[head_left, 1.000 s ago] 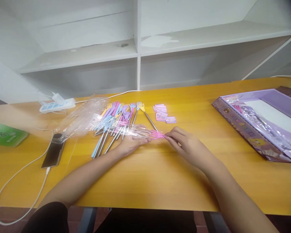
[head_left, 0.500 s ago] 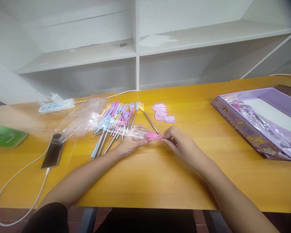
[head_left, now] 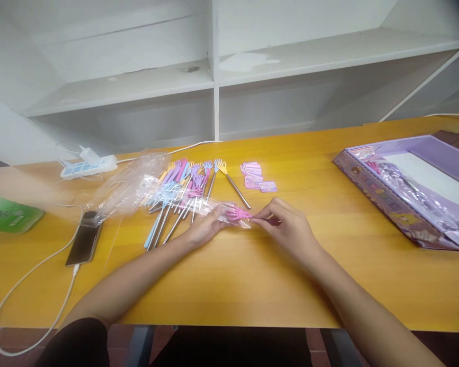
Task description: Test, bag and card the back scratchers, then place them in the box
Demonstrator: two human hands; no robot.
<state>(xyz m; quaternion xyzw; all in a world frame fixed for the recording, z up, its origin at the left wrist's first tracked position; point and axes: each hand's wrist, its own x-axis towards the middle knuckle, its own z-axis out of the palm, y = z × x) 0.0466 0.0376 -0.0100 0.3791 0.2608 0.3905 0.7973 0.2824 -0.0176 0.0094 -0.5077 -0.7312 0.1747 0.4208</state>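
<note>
Two grips, left of the purple box point(head_left: 384, 198): my right hand point(head_left: 286, 221) pinches the pink scratcher point(head_left: 237, 213); my left hand point(head_left: 204, 227) clasps the clear sleeve point(head_left: 226, 205). The scratcher has slid deeper, suggesting insertion advances.

Person wore a blk top; its L sleeve point(head_left: 74, 344) was plain, one solid colour, w/ a slightly curved hem approx. at the elbow. Cloth looked matte, too dark for seams to be made out. At bottom ctr., the lap clothing point(head_left: 229, 347) was also blk or v. dark; couldn't tell if top or bottoms. L forearm point(head_left: 133, 278) was bare from hem to wrist, slim & tapering; R forearm point(head_left: 361, 293) was bare up to the edge of view. L hand point(head_left: 204, 228) & R hand point(head_left: 288, 227) were bare too, w/ slender fingers; nails too small to tell.
</note>
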